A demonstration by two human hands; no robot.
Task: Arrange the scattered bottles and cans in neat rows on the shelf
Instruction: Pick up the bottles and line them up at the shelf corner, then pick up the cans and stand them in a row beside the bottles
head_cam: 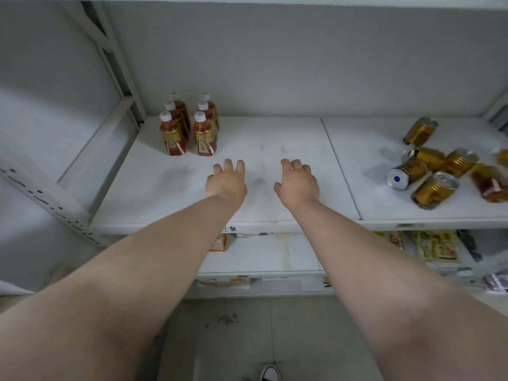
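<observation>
Looking down at a white shelf (165, 188). At its far left, six amber bottles (203, 136) with white caps stand upright in two tidy rows of three, packed close. The right board is a mess: five gold cans (435, 189) lie on their sides in a loose heap, some touching. One sits a bit apart toward the far wall, and one shows a silver end with a blue dot. Just right of the heap a tipped bottle (490, 185) lies flat, partly cut off by the frame edge. Another gold thing sits at that edge, but I can't tell what it is.

A perforated upright (49, 199) runs down the left side. The lower shelf (261, 257) has snack packets (437, 246) at the right and an orange packet (218, 242) poking out under the lip. There's tiled floor (247, 339) at the bottom, plus the toe of a shoe (270, 373).

Both bare arms reach straight out, palms down, over the middle stretch of board between the two groups. The left hand (226, 182) is just on the near side of the standing bottles, fingers loosely extended, gripping nothing. The right hand (298, 182) is level with it, well apart from the cans — fingers slightly bent, thumb out to the left, also holding nothing. I can't tell whether the fingertips actually touch the board.
</observation>
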